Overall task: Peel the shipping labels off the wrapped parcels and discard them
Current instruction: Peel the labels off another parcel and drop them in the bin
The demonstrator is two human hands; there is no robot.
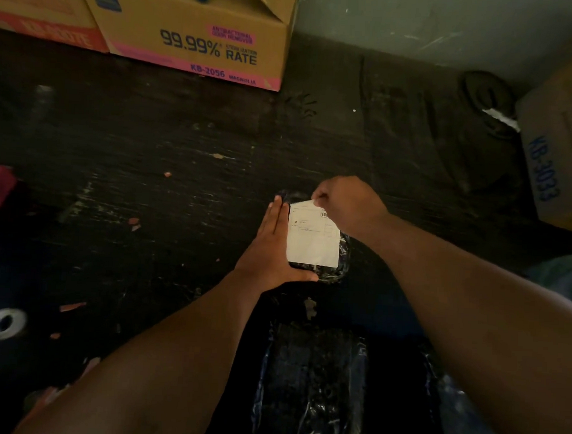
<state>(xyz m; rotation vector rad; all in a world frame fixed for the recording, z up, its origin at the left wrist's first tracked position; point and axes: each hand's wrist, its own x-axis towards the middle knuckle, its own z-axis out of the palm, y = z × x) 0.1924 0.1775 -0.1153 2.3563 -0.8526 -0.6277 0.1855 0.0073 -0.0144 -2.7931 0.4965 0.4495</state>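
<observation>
On the dark floor, the left hand [271,249] braces a black-wrapped parcel [331,268] (flat, fingers straight), while the right hand [347,200] pinches the white shipping label's [313,237] lifted far corner.

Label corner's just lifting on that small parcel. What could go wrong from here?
1. The right hand pinches only the top edge of the label; most looks stuck, so it may tear.
2. The left hand braces just one side of the glossy black parcel, so it could slip or lift.

Black wrapped parcel [336,270] on floor; white label [313,236], top corner lifted
</observation>
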